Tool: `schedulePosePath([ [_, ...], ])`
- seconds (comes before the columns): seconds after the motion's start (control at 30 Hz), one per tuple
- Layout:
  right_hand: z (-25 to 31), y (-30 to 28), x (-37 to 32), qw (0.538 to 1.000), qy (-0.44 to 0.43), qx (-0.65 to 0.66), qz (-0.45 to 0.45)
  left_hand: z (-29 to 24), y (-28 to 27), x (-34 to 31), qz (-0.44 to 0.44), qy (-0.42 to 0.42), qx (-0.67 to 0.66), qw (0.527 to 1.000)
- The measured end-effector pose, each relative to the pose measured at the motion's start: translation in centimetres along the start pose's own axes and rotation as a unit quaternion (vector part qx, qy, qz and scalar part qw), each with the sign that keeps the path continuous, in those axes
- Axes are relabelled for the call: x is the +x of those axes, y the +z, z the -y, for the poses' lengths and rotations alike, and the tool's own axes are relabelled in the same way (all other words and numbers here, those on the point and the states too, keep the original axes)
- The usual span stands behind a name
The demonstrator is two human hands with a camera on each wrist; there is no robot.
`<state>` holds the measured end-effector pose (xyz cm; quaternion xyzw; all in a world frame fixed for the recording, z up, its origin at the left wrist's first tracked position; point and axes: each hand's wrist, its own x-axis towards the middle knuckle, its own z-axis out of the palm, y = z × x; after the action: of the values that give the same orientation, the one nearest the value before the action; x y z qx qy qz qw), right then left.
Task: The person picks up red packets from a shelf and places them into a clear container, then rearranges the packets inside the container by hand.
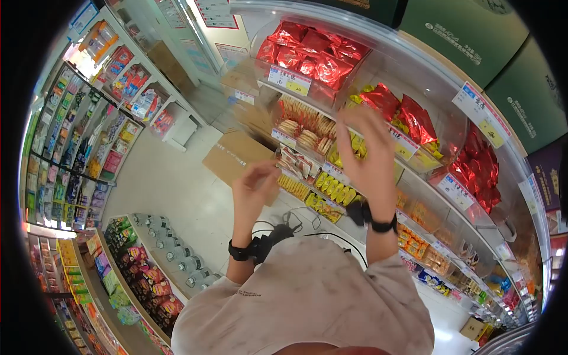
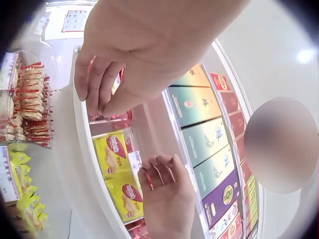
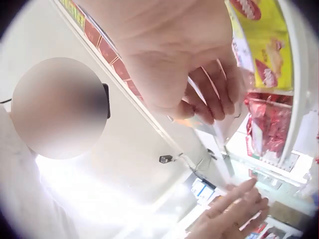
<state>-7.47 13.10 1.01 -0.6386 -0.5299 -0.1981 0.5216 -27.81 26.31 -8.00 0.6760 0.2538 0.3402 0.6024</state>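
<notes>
My left hand [image 1: 255, 188] hangs in the air before the lower shelves, fingers loosely bent with nothing seen in them. Higher and further right, my right hand [image 1: 370, 151] is raised close to the shelf front, blurred, its fingers loosely curved and nothing showing between them. It overlaps a bin with red foil packets [image 1: 417, 118] and yellow packets in the head view. Round biscuits in clear wrappers [image 1: 302, 133] and small yellow packets [image 1: 336, 189] fill bins between the two hands. Yellow boxes [image 2: 117, 154] stand behind the right hand in the left wrist view.
More red foil packets [image 1: 313, 53] fill an upper clear bin. Green boxes [image 1: 467, 35] line the top shelf. A cardboard box [image 1: 239, 157] sits on the floor at the shelf's end, and black cables [image 1: 296, 219] hang below the hands. Stocked shelves [image 1: 77, 136] stand at left.
</notes>
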Motion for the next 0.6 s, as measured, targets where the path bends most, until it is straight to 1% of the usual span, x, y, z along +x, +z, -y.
schedulePosePath([
  [0.1, -2.3, 2.9, 4.0, 0.984, -0.064, -0.165, -0.030, 0.2, -2.4, 0.8, -0.018, -0.004, -0.004, 1.000],
  [0.2, -3.8, 5.6, 5.7, 0.958, -0.046, -0.285, -0.005, 0.7, -5.7, 2.2, -0.011, 0.034, -0.024, 0.999],
  [0.3, -5.9, 7.6, 5.7, 0.925, -0.039, -0.379, 0.002, 1.2, -10.8, 3.4, -0.024, 0.016, -0.011, 1.000],
  [0.4, -5.0, 8.5, 5.8, 0.921, -0.013, -0.390, -0.006, 3.0, -17.0, 5.3, -0.040, 0.011, -0.029, 0.999],
  [0.43, -5.0, 8.7, 6.0, 0.932, 0.007, -0.363, -0.002, 3.2, -18.8, 6.0, -0.039, 0.007, -0.035, 0.999],
  [0.5, -4.0, 9.1, 6.5, 0.936, 0.026, -0.352, 0.012, 3.5, -22.2, 7.3, -0.039, -0.003, -0.046, 0.998],
  [0.57, -2.1, 10.3, 7.2, 0.955, 0.157, -0.249, -0.028, 4.1, -24.6, 9.0, -0.033, -0.016, -0.042, 0.998],
  [0.6, -0.5, 10.9, 7.6, 0.953, 0.126, -0.270, -0.058, 4.3, -25.5, 9.7, -0.026, -0.024, -0.038, 0.999],
])
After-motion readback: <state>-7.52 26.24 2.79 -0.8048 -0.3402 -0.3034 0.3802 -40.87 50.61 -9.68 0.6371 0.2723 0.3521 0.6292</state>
